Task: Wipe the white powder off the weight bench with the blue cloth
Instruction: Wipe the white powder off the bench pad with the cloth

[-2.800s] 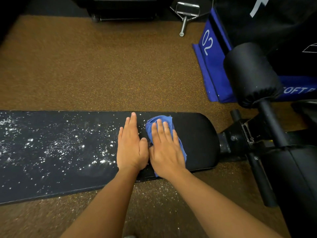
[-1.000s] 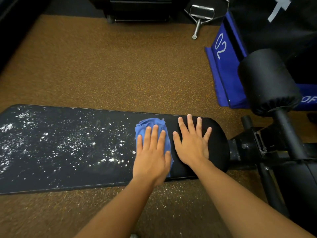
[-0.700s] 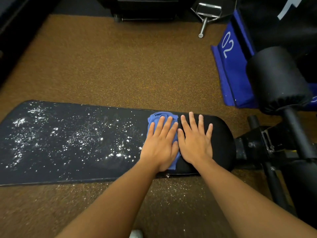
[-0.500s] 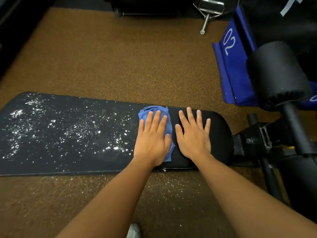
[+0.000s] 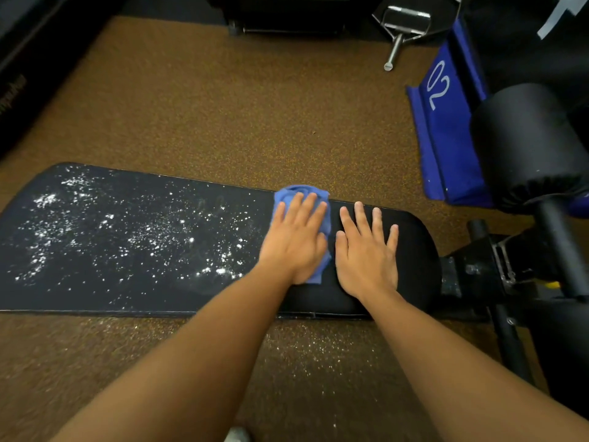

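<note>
Powder point(image 5: 143, 237), white and speckled, covers the left and middle of the black weight bench point(image 5: 414, 250) pad in front of you; the right end of the pad is dark and shows no speckles. More white specks lie on the brown floor point(image 5: 223, 106) just near of the pad's near edge.

Your left hand point(image 5: 296, 240) lies flat on the blue cloth point(image 5: 294, 192), fingers straight and close together, pressing the cloth onto the pad at the right margin of the powdered area. The cloth is bunched; its far edge reaches the pad's far edge, and a fold shows below your palm.

Your right hand point(image 5: 366, 253) lies flat on the bare pad just right of the cloth, fingers straight and slightly spread, holding nothing. The two hands sit side by side, a narrow gap between them.

No container is in view.

Readable writing: the white digits "02" on the blue pad point(image 5: 446, 138) on the floor at far right. Lettering on the dark equipment at the left edge is too blurred to read.

A black foam roller point(image 5: 526, 145) stands right of the bench, in front of the blue pad. A metal handle point(image 5: 401, 23) lies on the floor at the far side.
</note>
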